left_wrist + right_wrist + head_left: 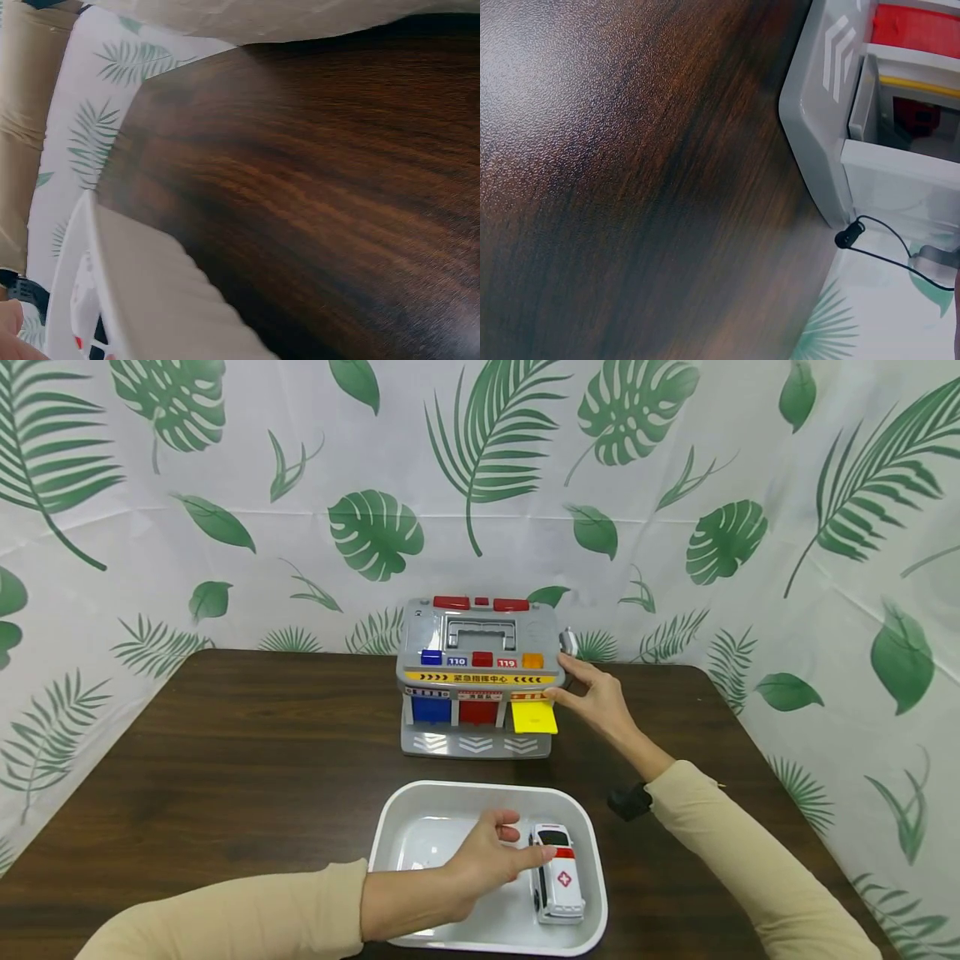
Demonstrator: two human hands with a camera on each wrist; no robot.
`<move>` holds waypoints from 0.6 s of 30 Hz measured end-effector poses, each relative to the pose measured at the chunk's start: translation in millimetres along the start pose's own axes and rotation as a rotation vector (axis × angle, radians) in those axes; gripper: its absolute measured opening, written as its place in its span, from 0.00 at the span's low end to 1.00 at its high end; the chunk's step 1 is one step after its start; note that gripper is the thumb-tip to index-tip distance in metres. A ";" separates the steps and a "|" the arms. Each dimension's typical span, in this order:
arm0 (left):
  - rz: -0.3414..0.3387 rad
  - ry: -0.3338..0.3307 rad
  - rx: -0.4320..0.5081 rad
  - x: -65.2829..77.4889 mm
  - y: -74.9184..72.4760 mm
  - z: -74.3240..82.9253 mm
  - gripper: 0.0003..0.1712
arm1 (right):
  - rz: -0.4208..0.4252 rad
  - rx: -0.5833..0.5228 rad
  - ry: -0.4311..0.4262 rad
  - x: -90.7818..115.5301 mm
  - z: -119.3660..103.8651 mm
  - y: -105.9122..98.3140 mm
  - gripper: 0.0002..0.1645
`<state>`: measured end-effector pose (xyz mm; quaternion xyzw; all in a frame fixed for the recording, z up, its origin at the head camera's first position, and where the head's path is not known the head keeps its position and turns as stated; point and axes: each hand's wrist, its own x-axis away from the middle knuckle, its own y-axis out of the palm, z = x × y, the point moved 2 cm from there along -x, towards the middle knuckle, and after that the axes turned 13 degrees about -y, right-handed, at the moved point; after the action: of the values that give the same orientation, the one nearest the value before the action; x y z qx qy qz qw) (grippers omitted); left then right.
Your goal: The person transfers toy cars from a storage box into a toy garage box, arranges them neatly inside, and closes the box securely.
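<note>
In the head view my left hand (483,864) is over a white tray (405,797), fingers parted from the thumb. Its thumb overlaps the side of a white toy ambulance (564,889) with a red cross, lying in the tray; whether it touches cannot be told. My right hand (603,697) is at the right side of a grey toy emergency station (480,743). Its index finger touches the roof's right edge, and the thumb is near the front corner, above a raised yellow door (534,718). In the right wrist view the bay (915,124) behind that door stands open.
The station's blue door (432,710) and red door (477,712) are down. A black cord with a small black piece (849,236) hangs at the station's side. Both stand on a dark wooden table (262,777), before a leaf-print cloth (285,568).
</note>
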<state>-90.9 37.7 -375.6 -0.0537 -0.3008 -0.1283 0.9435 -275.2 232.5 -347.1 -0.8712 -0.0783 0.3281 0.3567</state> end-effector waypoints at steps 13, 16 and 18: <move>0.013 -0.061 -0.180 -10.3 10.9 -11.9 0.53 | -0.006 0.012 -0.007 -0.4 -0.6 -0.2 0.41; 0.033 -0.055 -0.235 -12.1 12.8 -10.7 0.54 | -0.007 0.010 -0.006 0.7 -1.5 -0.2 0.41; 0.044 -0.052 -0.262 -12.6 13.9 -10.1 0.54 | -0.006 0.009 -0.006 1.0 -1.3 -0.3 0.41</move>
<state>-91.4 51.9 -391.5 -0.1861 -0.3046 -0.1443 0.9229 -273.6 232.4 -346.7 -0.8684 -0.0806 0.3300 0.3612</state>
